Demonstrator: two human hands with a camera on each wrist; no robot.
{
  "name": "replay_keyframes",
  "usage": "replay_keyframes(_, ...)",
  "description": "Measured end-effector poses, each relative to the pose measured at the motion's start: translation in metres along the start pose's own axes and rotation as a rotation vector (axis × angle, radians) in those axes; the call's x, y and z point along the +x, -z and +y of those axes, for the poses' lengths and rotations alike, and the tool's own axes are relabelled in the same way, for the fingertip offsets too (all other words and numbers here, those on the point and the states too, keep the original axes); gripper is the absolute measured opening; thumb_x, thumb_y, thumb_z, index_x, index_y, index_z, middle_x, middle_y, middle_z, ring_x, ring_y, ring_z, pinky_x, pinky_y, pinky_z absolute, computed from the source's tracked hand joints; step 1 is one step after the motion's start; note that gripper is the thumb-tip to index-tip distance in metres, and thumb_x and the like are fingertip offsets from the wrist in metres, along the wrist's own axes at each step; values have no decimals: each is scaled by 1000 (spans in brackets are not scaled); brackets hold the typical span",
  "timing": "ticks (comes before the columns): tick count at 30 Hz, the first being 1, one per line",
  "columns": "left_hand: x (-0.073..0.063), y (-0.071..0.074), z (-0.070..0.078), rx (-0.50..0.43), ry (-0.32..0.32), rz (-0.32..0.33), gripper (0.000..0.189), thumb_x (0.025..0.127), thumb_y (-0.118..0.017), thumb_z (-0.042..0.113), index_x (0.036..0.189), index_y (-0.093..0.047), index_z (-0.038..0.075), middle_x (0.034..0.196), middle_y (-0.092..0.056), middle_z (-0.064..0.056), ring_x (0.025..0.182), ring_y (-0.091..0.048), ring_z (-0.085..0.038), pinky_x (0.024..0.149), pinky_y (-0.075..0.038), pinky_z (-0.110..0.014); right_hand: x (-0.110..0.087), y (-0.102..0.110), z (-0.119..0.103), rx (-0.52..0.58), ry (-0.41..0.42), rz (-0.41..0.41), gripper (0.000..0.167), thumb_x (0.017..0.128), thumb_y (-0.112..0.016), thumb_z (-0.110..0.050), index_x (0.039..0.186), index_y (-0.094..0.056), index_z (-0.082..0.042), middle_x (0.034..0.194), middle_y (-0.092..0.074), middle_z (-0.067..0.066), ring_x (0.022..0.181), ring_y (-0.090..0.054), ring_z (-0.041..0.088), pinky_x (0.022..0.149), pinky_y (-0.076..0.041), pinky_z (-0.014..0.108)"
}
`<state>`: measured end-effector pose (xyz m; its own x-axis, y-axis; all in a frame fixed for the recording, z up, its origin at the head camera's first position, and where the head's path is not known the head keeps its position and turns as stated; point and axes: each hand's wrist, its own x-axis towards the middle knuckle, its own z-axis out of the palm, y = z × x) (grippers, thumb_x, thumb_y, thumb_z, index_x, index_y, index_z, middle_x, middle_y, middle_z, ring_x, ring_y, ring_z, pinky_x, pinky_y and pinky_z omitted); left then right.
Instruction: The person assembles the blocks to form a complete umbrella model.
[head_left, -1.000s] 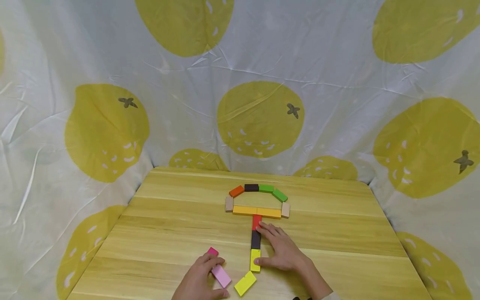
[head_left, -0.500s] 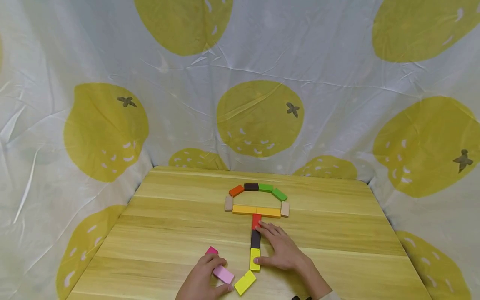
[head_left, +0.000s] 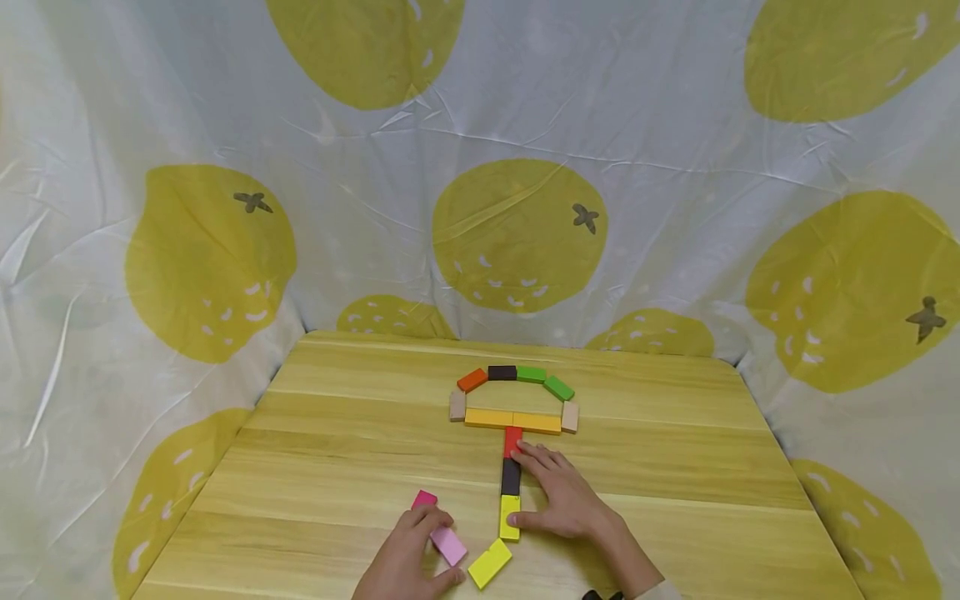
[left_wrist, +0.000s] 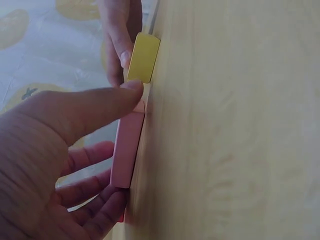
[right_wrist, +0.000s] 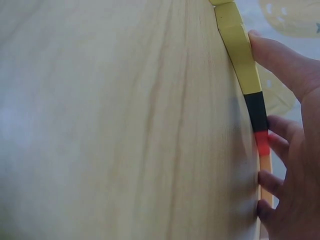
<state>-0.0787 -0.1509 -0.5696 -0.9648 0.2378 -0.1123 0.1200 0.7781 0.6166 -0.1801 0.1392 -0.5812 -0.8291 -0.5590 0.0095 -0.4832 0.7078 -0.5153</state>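
Note:
In the head view my left hand (head_left: pixel 405 554) pinches a light pink block (head_left: pixel 450 546), thumb by its near end and fingers at its far end. A magenta block (head_left: pixel 424 498) shows just beyond those fingers. Right of the thumb lies a slanted yellow block (head_left: pixel 490 564), its upper corner at the foot of a straight column. That column has an upright yellow block (head_left: pixel 510 518), a black block (head_left: pixel 511 477) and a red block (head_left: pixel 513 442). My right hand (head_left: pixel 564 500) rests along its right side, thumb on the yellow block and fingertips by the red one.
Two orange blocks (head_left: pixel 489 418) lie end to end across the column's top. Above them, an arch runs from a beige block (head_left: pixel 457 406) through an orange-red block (head_left: pixel 472 380), a black one and green blocks (head_left: pixel 531 374) to another beige block (head_left: pixel 570 417). Lemon-print cloth (head_left: pixel 517 108) surrounds the wooden table (head_left: pixel 337 450).
My left hand has shifted slightly right, bringing the pink block closer to the slanted yellow block and turning it a little. The right hand keeps its place on the column.

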Motion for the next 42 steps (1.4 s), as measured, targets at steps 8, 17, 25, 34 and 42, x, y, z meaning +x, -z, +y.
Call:
replay_keyframes(8, -1, 0, 0, 33, 6, 31, 72, 73, -89, 52, 130, -64, 14, 130, -63, -4, 121, -59, -29, 102, -53, -56, 0, 1, -1, 16, -4, -7, 96, 83, -70, -71, 160, -40, -21, 170, -29, -4, 155, -27, 39, 119, -29, 67)
replay_keyframes(17, -3, -1, 1, 19, -17, 22, 71, 73, -90, 47, 130, -66, 12, 134, -63, -7, 124, -60, -32, 103, -52, -56, 0, -2, 0, 7, -5, -3, 96, 83, -69, -72, 160, -40, -23, 170, -29, -5, 155, -28, 38, 118, -31, 67)
replay_keyframes(25, -3, -5, 1, 6, -50, 15, 68, 74, -90, 43, 132, -66, 14, 135, -62, -5, 125, -59, -31, 104, -53, -54, 0, -3, 1, 3, -8, -3, 96, 83, -70, -72, 159, -41, -22, 170, -29, -5, 155, -28, 38, 118, -31, 66)
replay_keyframes(34, -1, -4, 3, -27, -25, -30, 71, 74, -90, 45, 134, -65, 16, 138, -60, -5, 129, -57, -33, 105, -51, -56, 1, -2, 0, 13, -7, -3, 96, 83, -70, -71, 159, -41, -22, 170, -30, -4, 155, -28, 39, 118, -31, 67)
replay_keyframes(42, -1, -6, 5, -21, 10, -49, 70, 74, -90, 47, 134, -65, 19, 139, -59, -4, 130, -56, -32, 106, -50, -57, 0, -1, 0, 20, -4, 0, 96, 83, -71, -71, 159, -42, -22, 169, -30, -3, 155, -28, 40, 119, -30, 67)
